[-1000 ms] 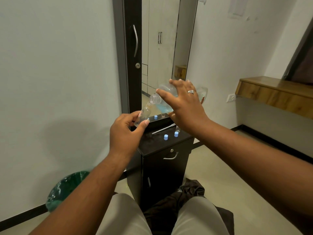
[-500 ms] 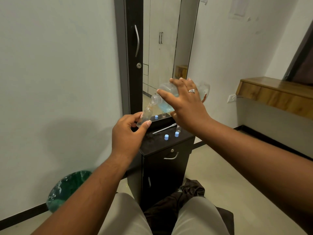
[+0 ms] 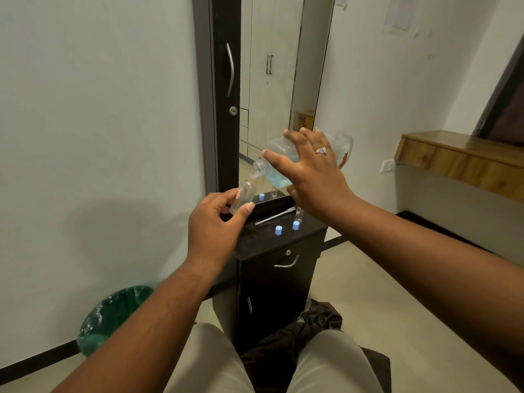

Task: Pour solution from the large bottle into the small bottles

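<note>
**A:** so where's everything sitting at this point?

**B:** right hand [image 3: 313,171] is wrapped over the top of the large bottle [image 3: 279,160], tipped on its side with the neck pointing down-left. Pale blue liquid is pooled in the low side. Left hand [image 3: 217,225] pinches the small bottle [image 3: 243,195] between thumb and fingers, tilted, with its open mouth right under the big one's neck. The two mouths are just about touching, and I can't tell if there's a sliver of gap.

**A:** and that's over the cabinet?

**B:** sort of. Both bottles are up in the air above the back-left corner of the black cabinet [image 3: 272,245], near the mirror [image 3: 272,80]. The small bottle hangs close to the cabinet's left edge, so there's not much top under it on that side.

**A:** what's on the top?

**B:** two blue caps [image 3: 278,230] side by side toward the front right, a white stick [image 3: 273,216] lying diagonally behind them, and another little clear bottle [image 3: 298,213] standing upright by the right edge, partly hidden by the right wrist. The front-left part of the top is bare.

**A:** room around it?

**B:** wall tight on the left, a green bin [image 3: 113,316] low by that wall. Open floor to the right, up to a wooden shelf [image 3: 459,163] on the far wall.
</note>
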